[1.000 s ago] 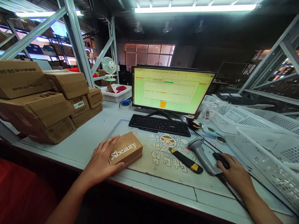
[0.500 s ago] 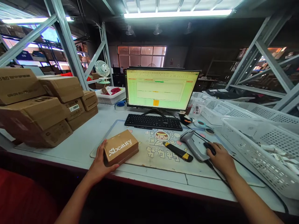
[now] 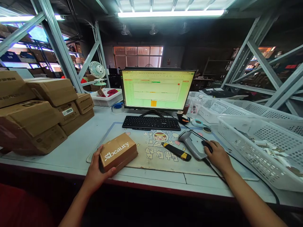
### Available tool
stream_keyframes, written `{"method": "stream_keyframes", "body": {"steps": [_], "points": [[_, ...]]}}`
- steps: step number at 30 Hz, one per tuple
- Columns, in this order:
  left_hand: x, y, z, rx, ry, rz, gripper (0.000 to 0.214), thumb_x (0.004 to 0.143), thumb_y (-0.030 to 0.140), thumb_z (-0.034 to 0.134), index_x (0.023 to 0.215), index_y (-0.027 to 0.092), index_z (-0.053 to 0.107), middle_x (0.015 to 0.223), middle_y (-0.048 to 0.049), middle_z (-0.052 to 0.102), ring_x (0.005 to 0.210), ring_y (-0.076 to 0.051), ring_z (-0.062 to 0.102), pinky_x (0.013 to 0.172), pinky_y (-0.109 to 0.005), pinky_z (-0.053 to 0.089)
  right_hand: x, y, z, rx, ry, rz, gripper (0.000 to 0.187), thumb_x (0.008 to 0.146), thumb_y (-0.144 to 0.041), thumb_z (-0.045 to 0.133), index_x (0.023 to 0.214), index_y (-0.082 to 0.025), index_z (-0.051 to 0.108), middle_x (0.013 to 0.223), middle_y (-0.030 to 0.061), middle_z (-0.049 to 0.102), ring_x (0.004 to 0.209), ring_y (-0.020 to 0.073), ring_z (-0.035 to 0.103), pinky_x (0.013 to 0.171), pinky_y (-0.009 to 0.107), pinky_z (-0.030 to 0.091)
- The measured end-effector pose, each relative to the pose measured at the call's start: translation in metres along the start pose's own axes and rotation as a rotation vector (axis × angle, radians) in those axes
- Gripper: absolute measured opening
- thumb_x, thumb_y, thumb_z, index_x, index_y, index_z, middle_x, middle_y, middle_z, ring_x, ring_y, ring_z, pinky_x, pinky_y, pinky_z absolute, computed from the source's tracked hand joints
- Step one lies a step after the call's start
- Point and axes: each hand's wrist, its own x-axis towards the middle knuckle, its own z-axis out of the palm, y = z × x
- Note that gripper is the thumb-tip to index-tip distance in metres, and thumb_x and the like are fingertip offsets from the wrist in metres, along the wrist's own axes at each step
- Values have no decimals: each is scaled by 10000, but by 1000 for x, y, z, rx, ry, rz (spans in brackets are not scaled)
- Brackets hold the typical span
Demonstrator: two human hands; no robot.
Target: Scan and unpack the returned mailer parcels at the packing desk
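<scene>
My left hand (image 3: 97, 170) is closed around the left end of a small brown cardboard box (image 3: 120, 152) with "Sbeauty" in white on its top. The thumb presses along the box's near side, and the fingers wrap its left end. The box is at the left front of a printed desk mat (image 3: 144, 162). On the right of the mat, my right hand (image 3: 219, 157) is curled over a black computer mouse (image 3: 207, 146), which it partly hides. Just left of the mouse lies a grey barcode scanner (image 3: 192, 146). A black and yellow utility knife (image 3: 176, 151) lies between box and scanner.
A lit monitor (image 3: 156, 90) stands behind a black keyboard (image 3: 151, 123). Stacked cartons (image 3: 30, 116) fill the left side. White perforated baskets (image 3: 251, 157) line the right. Tape rolls (image 3: 197, 123) lie near the scanner, and its cable (image 3: 215, 170) runs off the front edge.
The view has swung slightly right, so everything sits further left. A small red mark now shows at the upper right of the on-screen window. Both hands keep their hold.
</scene>
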Motion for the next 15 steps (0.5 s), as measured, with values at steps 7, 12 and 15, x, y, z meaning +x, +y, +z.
{"method": "stream_keyframes", "body": {"steps": [7, 12, 15], "points": [[0, 1, -1, -52, 1, -60, 1027, 787, 547, 797, 1635, 270, 288, 1625, -161, 416, 1480, -411, 456, 1217, -630, 406, 0, -3, -3, -3, -21, 34, 506, 991, -460, 436, 1321, -190, 709, 1384, 154, 633, 1207, 323, 644, 1017, 467, 563], [1, 8, 0, -62, 18, -39, 995, 749, 555, 804, 1584, 250, 359, 1603, -156, 440, 1483, -411, 449, 1243, -624, 373, -1, -4, -4, 5, 3, 14, 485, 990, -440, 443, 1308, -198, 718, 1371, 152, 642, 1204, 338, 639, 1009, 503, 561], [1, 8, 0, -42, 16, -23, 980, 754, 563, 803, 1573, 248, 366, 1596, -158, 446, 1483, -407, 454, 1237, -617, 385, -1, -4, -4, 11, 4, 10, 474, 986, -439, 456, 1303, -208, 722, 1359, 146, 648, 1199, 334, 639, 997, 495, 562]]}}
